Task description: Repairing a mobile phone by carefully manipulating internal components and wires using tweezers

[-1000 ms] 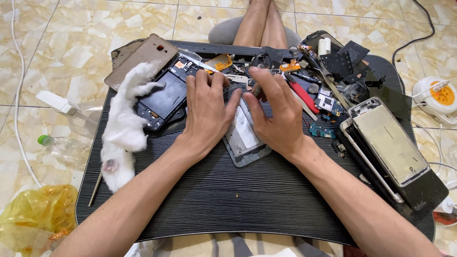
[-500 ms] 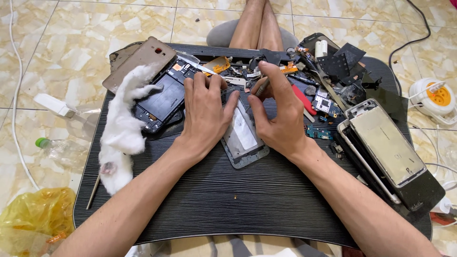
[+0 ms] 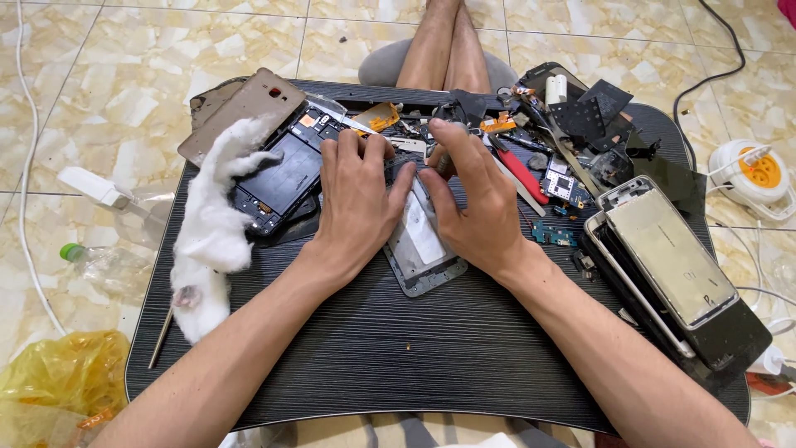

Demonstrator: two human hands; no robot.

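Observation:
My left hand (image 3: 358,195) lies palm down on the upper left part of a grey phone frame (image 3: 423,249) that rests on the black ribbed board (image 3: 398,348). My right hand (image 3: 473,195) presses on the frame's right side and pinches a thin dark tool near its top; the tool's tip is hidden by my fingers. Only the frame's lower half shows between my hands. An opened dark phone body (image 3: 278,178) lies just left of my left hand.
A wad of white cotton (image 3: 211,241) lies at the board's left. A tan back cover (image 3: 245,112) is at the far left, stacked phones (image 3: 663,257) at the right, loose parts and a red tool (image 3: 522,174) at the back. A yellow bag (image 3: 50,386) and an extension reel (image 3: 759,174) are on the tiled floor.
My hands stay on the phone frame with little movement. The view has shifted slightly, so the board sits a little lower in the picture.

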